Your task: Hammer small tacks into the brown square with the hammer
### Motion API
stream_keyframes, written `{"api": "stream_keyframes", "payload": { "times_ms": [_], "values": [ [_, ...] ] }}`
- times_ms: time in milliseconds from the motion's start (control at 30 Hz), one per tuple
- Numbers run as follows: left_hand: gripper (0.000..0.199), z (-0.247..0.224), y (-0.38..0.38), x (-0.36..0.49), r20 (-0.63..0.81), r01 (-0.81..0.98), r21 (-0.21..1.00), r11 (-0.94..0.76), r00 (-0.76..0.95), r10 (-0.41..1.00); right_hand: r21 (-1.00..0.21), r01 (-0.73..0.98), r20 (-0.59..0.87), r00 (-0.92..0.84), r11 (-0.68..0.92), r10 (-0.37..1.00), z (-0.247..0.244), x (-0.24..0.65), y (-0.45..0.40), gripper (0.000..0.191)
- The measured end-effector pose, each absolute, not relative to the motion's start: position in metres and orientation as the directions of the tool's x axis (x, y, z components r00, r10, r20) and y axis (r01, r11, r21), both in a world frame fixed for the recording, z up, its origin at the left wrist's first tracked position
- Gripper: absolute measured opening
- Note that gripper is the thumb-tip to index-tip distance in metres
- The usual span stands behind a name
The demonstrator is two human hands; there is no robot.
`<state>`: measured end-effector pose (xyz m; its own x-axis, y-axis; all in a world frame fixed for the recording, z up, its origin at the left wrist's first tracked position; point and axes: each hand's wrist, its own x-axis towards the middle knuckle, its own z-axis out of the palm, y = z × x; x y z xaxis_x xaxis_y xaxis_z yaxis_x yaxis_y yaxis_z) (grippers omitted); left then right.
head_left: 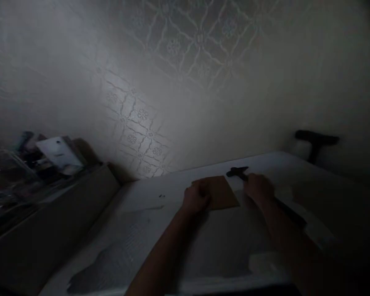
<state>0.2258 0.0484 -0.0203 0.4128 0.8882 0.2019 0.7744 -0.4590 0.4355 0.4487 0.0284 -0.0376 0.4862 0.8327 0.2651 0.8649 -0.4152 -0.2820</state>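
On the flat white worktop (142, 195), we have a thin brown cardboard-like square (223, 195), our left grip (197, 198) over its left side. Right of it, our right grip (259, 189) holds a long dark hammer (237, 172). Behind stands a pale patterned wall (209, 107); left, a flat grey panel (55, 230).

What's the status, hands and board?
Left hand at brown board, grip unclear. Right hand gripping hammer. Board flat on table. Small dark bits to its left.
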Motion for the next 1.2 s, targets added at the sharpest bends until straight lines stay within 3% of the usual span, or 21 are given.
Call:
{"api": "stream_keyframes", "payload": {
  "times_ms": [200,567,1200],
  "values": [
    [0.061,-0.012,0.052,0.227,0.137,0.799,0.415,-0.436,0.419,0.898,-0.311,0.884,0.348,0.448,-0.35,0.823,-0.028,0.439,0.024,0.023],
    [0.063,-0.028,0.049,0.224,0.207,0.733,0.518,-0.44,0.392,0.896,-0.311,0.948,0.492,0.099,0.068,0.865,-0.024,0.428,0.024,0.028],
    [0.053,-0.037,0.054,0.228,0.268,0.728,0.519,-0.448,0.359,0.894,-0.39,0.877,0.49,-0.058,0.279,0.87,-0.014,0.427,0.018,0.031]
  ]
}}
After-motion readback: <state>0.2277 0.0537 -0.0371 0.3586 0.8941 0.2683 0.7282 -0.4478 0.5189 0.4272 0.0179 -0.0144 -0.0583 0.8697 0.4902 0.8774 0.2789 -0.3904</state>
